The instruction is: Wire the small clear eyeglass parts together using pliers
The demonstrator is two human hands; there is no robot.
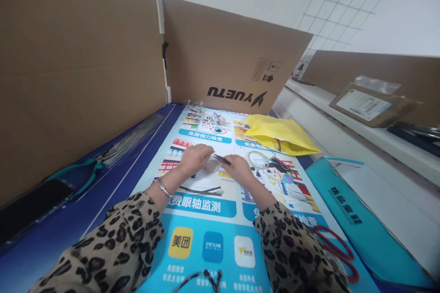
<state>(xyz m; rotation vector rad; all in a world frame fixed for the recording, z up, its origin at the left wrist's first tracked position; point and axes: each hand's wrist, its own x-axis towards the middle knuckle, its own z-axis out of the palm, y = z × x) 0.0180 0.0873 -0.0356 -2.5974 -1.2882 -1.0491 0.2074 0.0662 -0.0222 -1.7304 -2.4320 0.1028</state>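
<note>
My left hand [196, 161] is closed in a pinch over the printed sheet, its fingertips at a thin wire loop [212, 167]. My right hand [240, 169] grips a small dark tool with narrow tips, which looks like tweezers [222, 160]. Its tips point left and come close to my left fingertips; whether they touch the wire is too small to tell. Below the hands lie several short black strips [202, 191]. To the right of my right hand rests a coil of wire [258, 160], beside a tangle of coloured cords [281, 161].
A yellow bag [282, 133] lies behind the cords. Red-handled scissors [335, 249] and a teal box [354, 213] are on the right. Teal-handled pliers [90, 175] and a bundle of straight wires [134, 139] lie left. Cardboard panels [227, 50] stand behind and left.
</note>
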